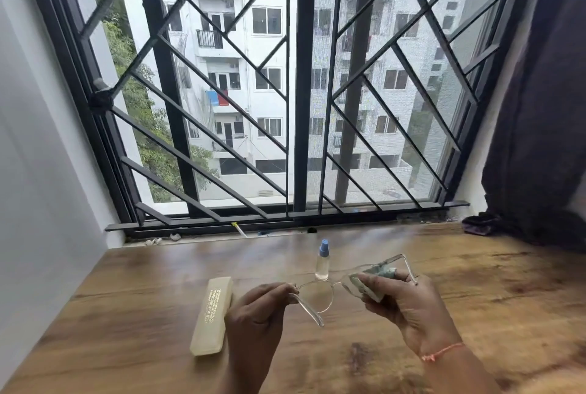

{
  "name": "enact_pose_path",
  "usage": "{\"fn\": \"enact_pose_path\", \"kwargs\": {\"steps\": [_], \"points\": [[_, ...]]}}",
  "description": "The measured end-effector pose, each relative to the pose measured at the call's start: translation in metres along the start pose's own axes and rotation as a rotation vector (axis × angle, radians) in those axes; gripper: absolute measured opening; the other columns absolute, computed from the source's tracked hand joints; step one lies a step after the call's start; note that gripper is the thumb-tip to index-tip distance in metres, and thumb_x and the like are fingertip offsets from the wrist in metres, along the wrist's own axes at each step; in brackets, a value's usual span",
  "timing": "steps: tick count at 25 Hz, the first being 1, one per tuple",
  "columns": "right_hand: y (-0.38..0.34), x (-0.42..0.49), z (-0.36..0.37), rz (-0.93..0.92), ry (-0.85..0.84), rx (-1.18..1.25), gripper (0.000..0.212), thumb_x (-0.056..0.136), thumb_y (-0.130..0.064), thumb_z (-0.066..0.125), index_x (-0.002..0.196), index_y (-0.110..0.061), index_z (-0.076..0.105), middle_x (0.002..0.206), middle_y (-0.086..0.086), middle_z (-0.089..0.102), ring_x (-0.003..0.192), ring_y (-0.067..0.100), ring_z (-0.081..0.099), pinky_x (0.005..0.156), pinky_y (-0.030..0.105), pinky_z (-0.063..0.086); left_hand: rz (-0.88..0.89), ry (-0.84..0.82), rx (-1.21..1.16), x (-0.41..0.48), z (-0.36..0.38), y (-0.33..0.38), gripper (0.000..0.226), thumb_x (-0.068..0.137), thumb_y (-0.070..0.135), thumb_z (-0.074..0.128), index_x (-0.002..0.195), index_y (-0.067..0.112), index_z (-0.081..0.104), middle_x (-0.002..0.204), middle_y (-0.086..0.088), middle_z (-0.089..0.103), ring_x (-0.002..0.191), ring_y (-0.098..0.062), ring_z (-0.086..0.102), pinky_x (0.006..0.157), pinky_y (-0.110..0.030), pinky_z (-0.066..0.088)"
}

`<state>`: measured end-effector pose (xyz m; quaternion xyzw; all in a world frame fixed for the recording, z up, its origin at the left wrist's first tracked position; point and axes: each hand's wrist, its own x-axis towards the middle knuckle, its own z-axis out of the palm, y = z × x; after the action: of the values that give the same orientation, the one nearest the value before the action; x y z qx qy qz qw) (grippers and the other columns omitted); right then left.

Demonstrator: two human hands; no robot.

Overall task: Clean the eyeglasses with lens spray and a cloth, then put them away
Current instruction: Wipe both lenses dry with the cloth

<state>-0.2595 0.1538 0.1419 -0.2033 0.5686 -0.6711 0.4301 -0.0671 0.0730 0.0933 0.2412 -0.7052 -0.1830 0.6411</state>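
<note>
clear eyeglasses (317, 297) are held above the tabletop (475, 298). the left hand (260, 308) pinches their corner at 9 o'clock; the right hand (409, 301) clamps a cloth (374, 282) round the 3 o'clock lens. the spray bottle (322, 263) stands at 12 o'clock of the eyeglasses, and the case (211, 316) lies at 9 o'clock.

The left hand (261, 309) pinches one corner of the eyeglasses (317, 297) with its fingertips. The right hand (401, 301) holds the cloth (387, 272) wrapped round the other lens, thumb on top (a thin orange string (442, 352) circles that wrist). Both arms reach forward.
</note>
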Motion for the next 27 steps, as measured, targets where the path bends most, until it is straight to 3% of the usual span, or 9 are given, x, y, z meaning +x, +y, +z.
{"fn": "enact_pose_path", "kwargs": {"steps": [5,8,11,13,16,18,21,23,27], "points": [[0.006,0.001,0.007,-0.116,0.091,-0.141,0.040,0.038,-0.023,0.087,0.068,-0.003,0.070,0.056,0.009,0.070,0.040,0.015,0.058,0.035,0.021,0.045,0.013,-0.028,0.025,-0.001,0.003,0.005,0.014,0.065,-0.010,0.064,0.069,-0.001,0.075,0.072,-0.004,0.073,0.065,-0.007,0.069,0.062,-0.017,0.057],[0.008,0.000,0.005,-0.097,0.003,-0.209,0.043,0.034,-0.021,0.089,0.066,0.000,0.070,0.056,0.011,0.069,0.043,0.015,0.059,0.036,0.021,0.044,0.008,-0.026,0.016,-0.001,0.001,0.004,0.011,0.070,-0.007,0.066,0.069,-0.001,0.075,0.071,-0.003,0.073,0.066,-0.005,0.069,0.065,-0.013,0.055],[0.005,0.000,-0.001,-0.031,-0.093,-0.235,0.046,0.035,-0.012,0.087,0.073,0.007,0.068,0.058,0.014,0.069,0.048,0.019,0.064,0.040,0.021,0.047,-0.019,-0.005,0.000,-0.001,-0.003,0.002,0.015,0.077,0.012,0.067,0.070,0.001,0.075,0.073,0.001,0.073,0.066,-0.007,0.070,0.060,-0.023,0.058],[0.002,0.000,-0.004,-0.019,-0.097,-0.221,0.034,0.042,-0.006,0.084,0.070,0.005,0.068,0.057,0.015,0.068,0.048,0.020,0.065,0.040,0.021,0.048,-0.017,0.002,0.012,-0.001,-0.003,0.002,0.012,0.074,0.008,0.066,0.070,0.003,0.076,0.072,-0.001,0.073,0.065,-0.009,0.070,0.056,-0.029,0.058],[-0.001,0.002,-0.007,-0.031,-0.045,-0.154,0.012,0.065,0.001,0.076,0.073,0.004,0.067,0.053,0.013,0.067,0.044,0.020,0.064,0.037,0.023,0.049,-0.015,0.000,-0.048,-0.001,-0.002,0.004,0.009,0.078,0.018,0.064,0.077,0.014,0.072,0.073,0.000,0.073,0.066,-0.009,0.071,0.059,-0.025,0.058],[0.000,0.004,-0.007,-0.066,0.011,-0.159,0.015,0.072,-0.007,0.075,0.077,0.005,0.066,0.052,0.011,0.068,0.043,0.020,0.063,0.036,0.023,0.049,-0.024,0.005,-0.059,0.000,-0.001,0.004,0.018,0.083,0.029,0.063,0.076,0.014,0.072,0.074,0.002,0.073,0.067,-0.009,0.071,0.061,-0.023,0.058],[0.004,0.006,-0.001,-0.180,0.112,-0.232,0.028,0.066,-0.023,0.080,0.069,0.002,0.066,0.052,0.012,0.069,0.041,0.022,0.063,0.036,0.024,0.049,-0.030,-0.016,-0.038,0.000,0.000,0.003,0.012,0.078,0.014,0.066,0.072,0.009,0.074,0.075,0.006,0.073,0.068,-0.006,0.070,0.058,-0.026,0.058],[0.007,0.005,0.005,-0.231,0.140,-0.236,0.031,0.060,-0.027,0.082,0.066,0.000,0.068,0.052,0.011,0.069,0.041,0.023,0.063,0.036,0.025,0.049,-0.034,-0.026,-0.044,0.001,0.000,0.003,0.012,0.078,0.015,0.061,0.074,0.016,0.073,0.080,0.008,0.071,0.070,-0.004,0.070,0.060,-0.024,0.058],[0.014,0.004,0.014,-0.119,0.046,-0.113,0.037,0.047,-0.024,0.082,0.072,0.000,0.069,0.057,0.014,0.071,0.044,0.022,0.065,0.036,0.022,0.048,-0.029,-0.022,-0.009,0.001,-0.001,-0.001,0.010,0.074,0.004,0.067,0.071,0.010,0.075,0.080,0.008,0.070,0.070,-0.003,0.069,0.061,-0.023,0.057]]}}
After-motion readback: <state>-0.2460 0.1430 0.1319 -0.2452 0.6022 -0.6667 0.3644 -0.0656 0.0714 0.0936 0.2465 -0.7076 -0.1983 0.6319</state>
